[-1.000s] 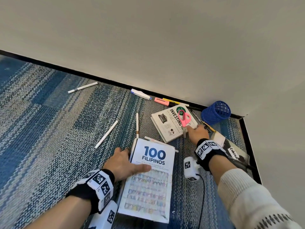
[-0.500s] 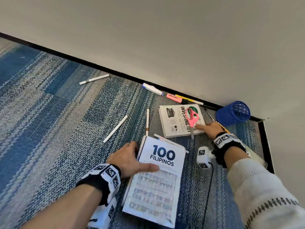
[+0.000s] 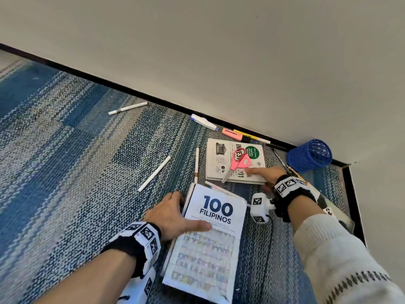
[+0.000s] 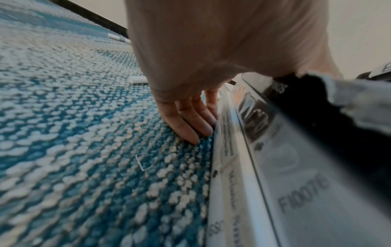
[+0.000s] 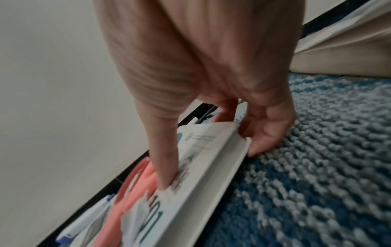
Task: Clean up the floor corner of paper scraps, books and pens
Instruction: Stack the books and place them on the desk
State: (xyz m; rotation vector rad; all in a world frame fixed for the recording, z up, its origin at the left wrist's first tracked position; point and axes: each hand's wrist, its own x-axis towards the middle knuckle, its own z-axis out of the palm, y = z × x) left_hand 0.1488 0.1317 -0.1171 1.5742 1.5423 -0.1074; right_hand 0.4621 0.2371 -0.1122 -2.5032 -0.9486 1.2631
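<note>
The white "100 Filipinos" book (image 3: 214, 249) lies on the carpet in front of me. My left hand (image 3: 178, 212) holds its left edge, with the thumb flat on the cover and the fingers (image 4: 190, 120) down at the spine. Farther back lies the "Investing 101" book (image 3: 221, 159) with pink scissors (image 3: 240, 162) on top. My right hand (image 3: 266, 174) pinches this book's near right corner, thumb on the cover (image 5: 196, 192) and fingers under the edge. Several pens lie about: white ones (image 3: 154, 176), a pink highlighter (image 3: 232, 133) and a yellow pen (image 3: 252, 137).
A blue mesh pen cup (image 3: 310, 155) lies on its side in the corner. Another book or papers (image 3: 328, 207) lie by the right wall under my right wrist. A black baseboard (image 3: 153, 98) lines both walls. A stray white pen (image 3: 127, 108) lies far left.
My right hand has slid from the scissors to the Investing book's corner and gripped it, and the book has turned squarer to me. My left hand stays on the 100 Filipinos book.
</note>
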